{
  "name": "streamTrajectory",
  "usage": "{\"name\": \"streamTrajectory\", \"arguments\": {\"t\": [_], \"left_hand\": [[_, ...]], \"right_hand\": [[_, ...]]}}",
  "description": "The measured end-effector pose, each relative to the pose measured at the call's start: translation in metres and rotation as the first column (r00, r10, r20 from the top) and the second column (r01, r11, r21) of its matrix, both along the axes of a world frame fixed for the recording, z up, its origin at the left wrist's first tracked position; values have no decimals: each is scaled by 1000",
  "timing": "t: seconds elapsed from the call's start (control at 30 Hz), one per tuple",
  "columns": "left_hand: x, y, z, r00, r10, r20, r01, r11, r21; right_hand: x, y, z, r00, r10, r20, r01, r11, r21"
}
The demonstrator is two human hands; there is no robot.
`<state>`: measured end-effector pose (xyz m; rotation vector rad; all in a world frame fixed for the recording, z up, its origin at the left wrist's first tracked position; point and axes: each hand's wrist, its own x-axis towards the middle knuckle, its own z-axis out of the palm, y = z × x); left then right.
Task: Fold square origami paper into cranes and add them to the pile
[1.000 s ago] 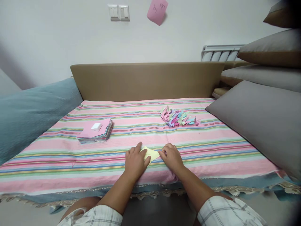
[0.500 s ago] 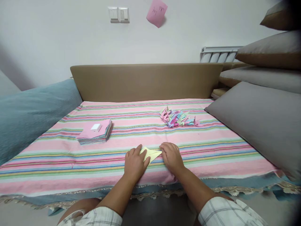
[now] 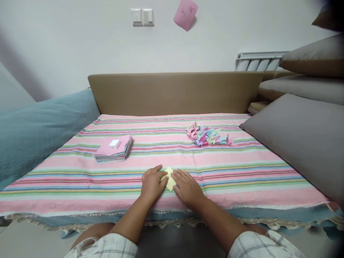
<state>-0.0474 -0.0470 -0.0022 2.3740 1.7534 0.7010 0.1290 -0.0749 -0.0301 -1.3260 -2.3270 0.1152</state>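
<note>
A small folded piece of pale yellow paper (image 3: pixel 170 182) lies on the striped cloth near its front edge, between my hands. Thumb and index finger of my left hand (image 3: pixel 152 182) hold down its left side. My right hand (image 3: pixel 187 187) rests across the right side, its fingers stretched out and flat over the paper. Both side corners are hidden under the fingers, while the top and bottom corners show. Farther back on the right is a cluster of small folded paper figures (image 3: pixel 206 136) in several colours. A stack of coloured paper sheets (image 3: pixel 103 148) stands on the left.
A small white block (image 3: pixel 114 144) sits on top of the stack. The striped cloth (image 3: pixel 80 197) covers the seat. Grey cushions (image 3: pixel 292 136) are piled on the right, and a blue-covered armrest (image 3: pixel 48 125) bounds the left. A brown backrest (image 3: pixel 174 93) stands behind.
My right hand has moved left from the paper's right tip and now lies over that side. The paper shows less of its right point. The whole view has shifted slightly.
</note>
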Motion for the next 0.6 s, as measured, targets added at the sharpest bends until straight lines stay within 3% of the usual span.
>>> {"name": "streamTrajectory", "arguments": {"t": [0.13,0.33,0.6], "left_hand": [[-8,2,3,1000,10,29,-9,1000,-21],[-20,8,4,993,-92,69,96,994,-53],[-22,9,4,987,-141,78,145,989,-43]], "right_hand": [[-1,0,-1,1000,-4,1,4,1000,18],[-1,0,-2,1000,-3,7,3,1000,26],[-2,-1,1,999,-16,34,14,998,54]]}}
